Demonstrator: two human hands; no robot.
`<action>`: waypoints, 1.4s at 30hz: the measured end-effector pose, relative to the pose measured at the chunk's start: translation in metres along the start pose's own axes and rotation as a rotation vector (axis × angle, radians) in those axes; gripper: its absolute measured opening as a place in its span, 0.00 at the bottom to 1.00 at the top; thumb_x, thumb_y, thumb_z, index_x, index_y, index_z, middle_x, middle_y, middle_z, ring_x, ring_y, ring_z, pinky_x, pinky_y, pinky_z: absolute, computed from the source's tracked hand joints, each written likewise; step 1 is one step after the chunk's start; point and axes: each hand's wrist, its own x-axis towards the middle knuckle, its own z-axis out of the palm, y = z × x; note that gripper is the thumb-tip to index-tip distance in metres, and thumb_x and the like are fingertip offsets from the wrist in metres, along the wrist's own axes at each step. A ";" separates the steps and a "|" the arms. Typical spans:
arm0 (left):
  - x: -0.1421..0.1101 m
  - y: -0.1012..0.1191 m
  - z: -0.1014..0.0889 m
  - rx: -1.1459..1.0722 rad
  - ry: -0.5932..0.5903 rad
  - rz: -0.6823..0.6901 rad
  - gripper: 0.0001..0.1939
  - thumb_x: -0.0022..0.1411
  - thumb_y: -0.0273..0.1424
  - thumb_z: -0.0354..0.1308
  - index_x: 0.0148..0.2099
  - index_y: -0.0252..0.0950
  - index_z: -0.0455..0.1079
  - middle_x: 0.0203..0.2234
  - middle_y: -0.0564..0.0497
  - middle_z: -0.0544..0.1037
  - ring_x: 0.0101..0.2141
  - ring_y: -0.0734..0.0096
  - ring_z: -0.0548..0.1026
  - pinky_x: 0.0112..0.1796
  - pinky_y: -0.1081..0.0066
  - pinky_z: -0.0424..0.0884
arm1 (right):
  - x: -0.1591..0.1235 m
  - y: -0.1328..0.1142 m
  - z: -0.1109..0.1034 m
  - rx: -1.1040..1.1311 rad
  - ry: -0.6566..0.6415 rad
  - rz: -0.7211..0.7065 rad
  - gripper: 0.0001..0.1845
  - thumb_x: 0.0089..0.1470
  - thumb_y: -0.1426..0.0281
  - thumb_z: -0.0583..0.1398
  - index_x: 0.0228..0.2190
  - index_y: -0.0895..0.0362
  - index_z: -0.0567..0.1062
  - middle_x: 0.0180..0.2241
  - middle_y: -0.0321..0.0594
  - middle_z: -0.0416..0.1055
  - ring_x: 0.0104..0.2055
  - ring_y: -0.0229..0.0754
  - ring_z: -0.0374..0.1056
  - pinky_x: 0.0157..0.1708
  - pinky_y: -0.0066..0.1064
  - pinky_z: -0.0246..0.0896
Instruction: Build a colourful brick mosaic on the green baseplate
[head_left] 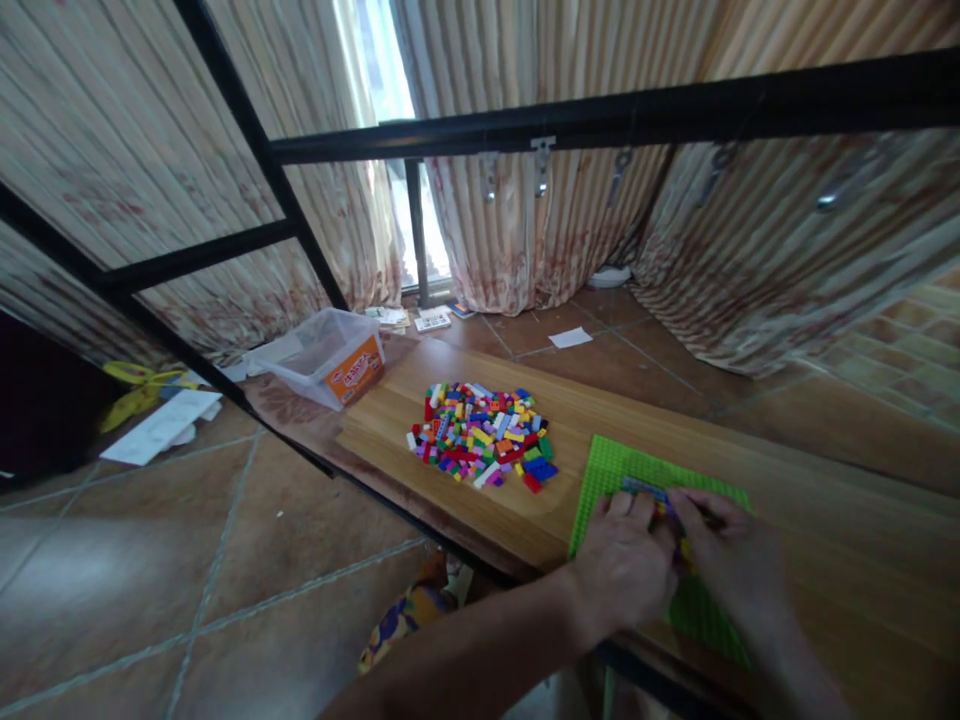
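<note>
A green studded baseplate (611, 462) lies on the wooden tabletop, with a small cluster of toy building bricks (643, 488) on it in grey-blue, red, yellow and purple. My left hand (626, 560) bends its fingers over the left side of this cluster and grips it. From the right, my right hand (724, 550) has thumb and fingers closed on the cluster's right side, beside a purple brick. Both hands meet over the plate and hide most of the bricks. Left of the plate is a loose pile of mixed coloured bricks (480, 435).
A clear plastic box (315, 350) with an orange label stands at the table's far left end. Black metal bars (465, 135) cross above and beside the wooden table (570, 385). Papers (161, 425) lie on the tiled floor, and curtains hang behind.
</note>
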 end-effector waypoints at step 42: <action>0.015 -0.020 -0.023 -0.174 0.027 -0.024 0.15 0.56 0.27 0.51 0.42 0.24 0.74 0.35 0.40 0.80 0.36 0.59 0.77 0.44 0.63 0.76 | -0.014 -0.039 0.019 -0.016 0.016 0.043 0.26 0.47 0.48 0.54 0.32 0.54 0.79 0.31 0.46 0.79 0.31 0.51 0.74 0.31 0.38 0.65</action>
